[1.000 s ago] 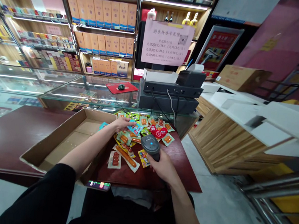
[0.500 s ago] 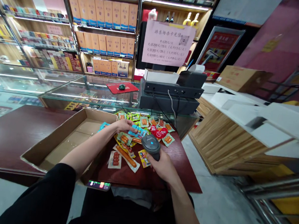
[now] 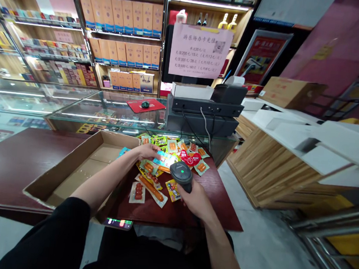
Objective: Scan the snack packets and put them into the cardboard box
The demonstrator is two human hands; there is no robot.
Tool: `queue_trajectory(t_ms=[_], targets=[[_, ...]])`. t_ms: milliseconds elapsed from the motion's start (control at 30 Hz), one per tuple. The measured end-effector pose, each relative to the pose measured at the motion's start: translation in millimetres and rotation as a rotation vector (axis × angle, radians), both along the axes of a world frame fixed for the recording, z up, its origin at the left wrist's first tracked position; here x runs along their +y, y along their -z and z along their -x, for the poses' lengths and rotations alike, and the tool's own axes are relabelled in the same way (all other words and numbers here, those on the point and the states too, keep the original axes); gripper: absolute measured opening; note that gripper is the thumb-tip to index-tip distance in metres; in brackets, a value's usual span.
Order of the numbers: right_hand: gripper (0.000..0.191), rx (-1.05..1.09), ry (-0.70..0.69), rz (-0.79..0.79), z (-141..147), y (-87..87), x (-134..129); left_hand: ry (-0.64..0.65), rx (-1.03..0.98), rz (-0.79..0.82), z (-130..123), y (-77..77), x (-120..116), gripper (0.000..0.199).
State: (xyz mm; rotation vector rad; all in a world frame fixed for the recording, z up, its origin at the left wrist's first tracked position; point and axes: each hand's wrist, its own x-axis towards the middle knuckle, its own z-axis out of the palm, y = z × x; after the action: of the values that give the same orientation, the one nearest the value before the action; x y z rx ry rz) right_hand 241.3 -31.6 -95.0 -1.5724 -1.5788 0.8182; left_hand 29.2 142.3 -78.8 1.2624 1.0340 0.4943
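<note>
My right hand (image 3: 196, 198) is wrapped round the handle of a dark barcode scanner (image 3: 180, 173), whose top light glows green. Its head points toward a blue snack packet (image 3: 165, 158), lit bright white on its face. My left hand (image 3: 149, 152) pinches that packet at its left end, just above the pile. Around and below lie several small sausage packets (image 3: 138, 192), a long sausage in clear wrap (image 3: 152, 188) and a red packet (image 3: 190, 157). A yellow packet (image 3: 173, 190) lies beside the fingers of my right hand.
An open cardboard box (image 3: 65, 183) stands on the dark red table (image 3: 4, 157), left of the pile. Under my left forearm a phone (image 3: 118, 223) shows at the table's front edge. Behind are a glass counter (image 3: 112, 107), a cash register unit (image 3: 202, 122) and a mouse (image 3: 145, 104).
The scanner's light has turned from blue to green, and a bright glow now falls on the blue packet. Both hands stay almost in place; the view has shifted slightly.
</note>
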Motion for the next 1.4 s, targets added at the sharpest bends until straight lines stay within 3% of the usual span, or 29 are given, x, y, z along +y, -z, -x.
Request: queue_trajectory(t_ms=[200,367,533,633,767,900,1067,1267,1400], targets=[[0.033,-0.003,0.011,-0.021,-1.6,-2.0,2.9,-0.02,0.054,-0.024,0.2,1.5,4.8,0.051],[0.033,-0.013,-0.009,0.001,1.3,-5.5,11.8,-0.046,0.002,-0.041,14.1,-20.1,10.4,0.049],[0.031,-0.011,-0.073,-0.036,17.4,-8.0,26.4,-0.146,0.012,-0.08,69.6,-50.1,12.1,0.047],[0.03,0.01,-0.147,0.004,32.4,-4.6,34.5,-0.24,0.051,-0.093,113.1,-54.0,9.7,0.047],[0.027,0.012,-0.181,-0.015,53.8,0.6,43.1,-0.318,0.067,-0.08,160.0,-39.1,3.8,0.05],[0.026,0.015,-0.23,-0.049,71.0,-0.5,47.6,-0.408,0.087,-0.05,180.3,-18.6,-1.9,0.053],[0.029,0.022,-0.24,-0.039,80.8,-2.2,47.2,-0.452,0.123,-0.042,173.7,-2.0,4.1,0.054],[0.028,-0.017,-0.207,-0.022,81.6,-6.7,44.2,-0.455,0.184,-0.068,154.3,14.7,36.0,0.047],[0.029,-0.049,-0.176,-0.022,78.3,-10.3,41.8,-0.393,0.412,-0.217,143.3,20.9,46.8,0.033]])
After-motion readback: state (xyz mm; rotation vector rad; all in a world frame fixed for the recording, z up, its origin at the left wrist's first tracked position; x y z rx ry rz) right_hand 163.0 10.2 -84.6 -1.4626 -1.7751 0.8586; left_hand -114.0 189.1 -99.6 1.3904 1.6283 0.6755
